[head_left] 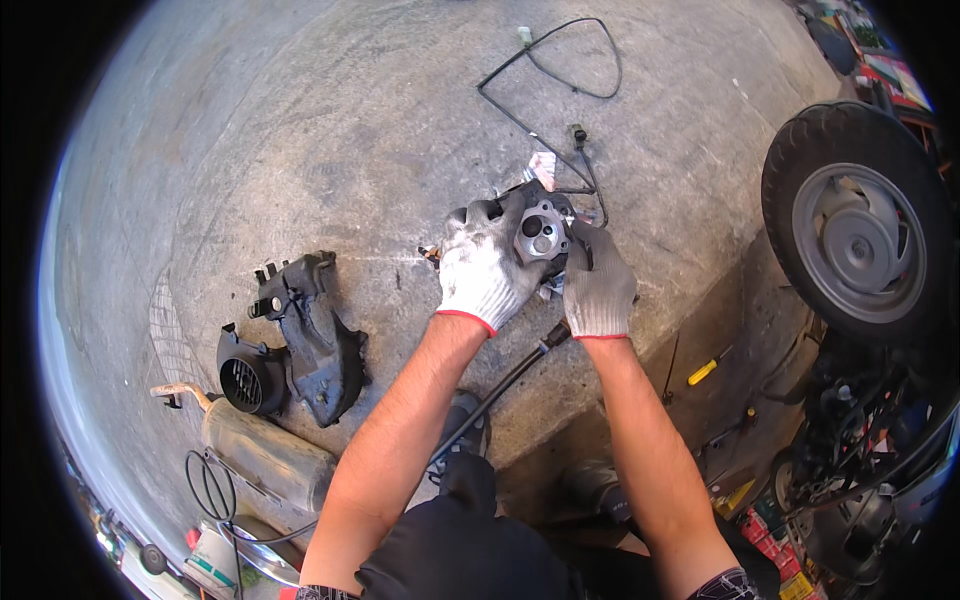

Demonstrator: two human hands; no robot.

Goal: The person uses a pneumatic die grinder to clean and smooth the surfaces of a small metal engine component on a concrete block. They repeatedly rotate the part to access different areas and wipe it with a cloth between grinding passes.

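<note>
A round metal engine part with ports and bolt holes point(541, 234), like a carburetor or intake piece, faces up between my two gloved hands. My left hand point(484, 259), in a white knit glove with a red cuff, grips it from the left, with dark parts under the fingers. At its right edge is my right hand point(600, 277) in a greyer glove, thumb and fingers bent against the part. Whether those fingers pinch something small is hidden. Dark cable or hose point(596, 187) runs from behind the part across the concrete.
Black plastic engine covers point(319, 360) and a rusty muffler point(262, 450) lie at left. A hose with a dark fitting point(517, 371) passes between my arms. At right are a scooter wheel point(859, 240), a yellow-handled screwdriver point(703, 372) and a partly stripped scooter point(855, 442).
</note>
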